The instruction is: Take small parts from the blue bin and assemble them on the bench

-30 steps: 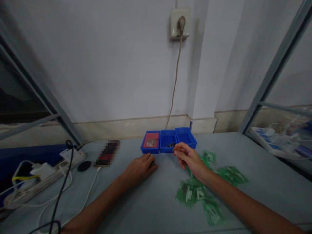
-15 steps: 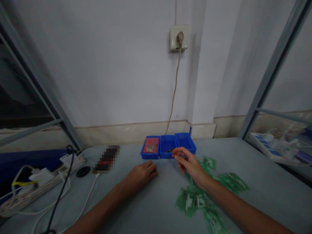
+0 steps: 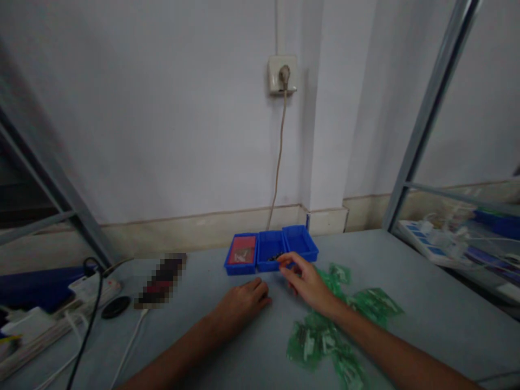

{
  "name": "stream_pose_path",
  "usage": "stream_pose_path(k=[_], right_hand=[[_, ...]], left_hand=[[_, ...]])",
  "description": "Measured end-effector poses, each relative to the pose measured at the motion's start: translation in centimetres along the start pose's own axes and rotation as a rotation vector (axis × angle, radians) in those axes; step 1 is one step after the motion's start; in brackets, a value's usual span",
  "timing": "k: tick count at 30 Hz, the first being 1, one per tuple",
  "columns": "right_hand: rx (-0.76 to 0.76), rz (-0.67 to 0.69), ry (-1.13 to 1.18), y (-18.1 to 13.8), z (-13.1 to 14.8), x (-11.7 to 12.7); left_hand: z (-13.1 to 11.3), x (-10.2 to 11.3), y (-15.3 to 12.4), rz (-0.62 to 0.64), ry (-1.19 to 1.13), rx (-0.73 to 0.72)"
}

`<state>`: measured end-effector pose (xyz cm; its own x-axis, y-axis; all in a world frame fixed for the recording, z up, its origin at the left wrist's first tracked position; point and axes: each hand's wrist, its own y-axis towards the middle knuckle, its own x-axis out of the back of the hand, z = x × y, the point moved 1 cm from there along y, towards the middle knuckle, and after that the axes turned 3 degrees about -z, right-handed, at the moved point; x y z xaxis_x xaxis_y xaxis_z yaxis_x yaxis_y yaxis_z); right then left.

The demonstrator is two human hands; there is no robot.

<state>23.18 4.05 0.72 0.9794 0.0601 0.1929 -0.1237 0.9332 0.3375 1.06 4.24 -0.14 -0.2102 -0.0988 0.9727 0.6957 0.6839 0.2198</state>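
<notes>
My right hand [image 3: 303,281] reaches to the front of the middle blue bin [image 3: 263,267], its index finger and thumb apart. Small dark metallic pieces [image 3: 275,256] show at the front of that bin, right by the fingertips; they are too small to name. My left hand [image 3: 246,300] rests on the table in front of the bins, fingers loosely bent, with nothing seen in it. In the left blue bin [image 3: 239,269] lie a red sheet [image 3: 246,244] and a small clear bag [image 3: 242,255]. The right blue bin [image 3: 301,244] adjoins the middle one.
Green plastic packets [image 3: 306,344] with small parts lie under and around my right forearm. On the left are a blurred-out device [image 3: 162,279] with a white cable, a black disc [image 3: 116,307] and a power strip [image 3: 97,295]. A wall stands behind the bins.
My right hand's fingertips have parted, and the dark pieces they held now show lower, in the middle bin. The view has shifted a little right. My left hand still rests on the table.
</notes>
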Motion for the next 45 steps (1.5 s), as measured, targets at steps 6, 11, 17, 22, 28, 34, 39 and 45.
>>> stream_pose_path(k=[6,11,17,22,28,34,39,45], right_hand=[[0.263,0.195,-0.568,-1.2,0.5,-0.5],[0.298,0.324,-0.641,-1.9,0.9,-0.9],[0.290,0.408,-0.620,-2.3,0.9,-0.9],[0.243,0.321,-0.542,-2.0,0.9,-0.9],[0.080,0.140,-0.187,-0.7,0.6,-0.4],[0.011,-0.009,0.028,0.1,0.0,0.2],[-0.053,-0.153,0.188,0.2,0.1,0.3],[-0.110,-0.186,0.264,0.3,0.1,0.4]], left_hand=[[-0.9,0.2,0.7,-0.001,0.059,-0.043],[-0.2,0.8,-0.4,-0.030,0.003,-0.033],[0.4,1.1,-0.7,-0.020,-0.001,-0.057],[0.7,1.3,-0.9,0.014,0.018,0.009],[1.0,1.5,-0.9,-0.012,-0.119,-0.014],[1.1,1.8,-0.8,-0.030,-0.099,-0.043],[1.3,2.3,-0.6,-0.013,0.023,-0.065],[1.3,1.5,-0.7,-0.004,0.013,-0.066]])
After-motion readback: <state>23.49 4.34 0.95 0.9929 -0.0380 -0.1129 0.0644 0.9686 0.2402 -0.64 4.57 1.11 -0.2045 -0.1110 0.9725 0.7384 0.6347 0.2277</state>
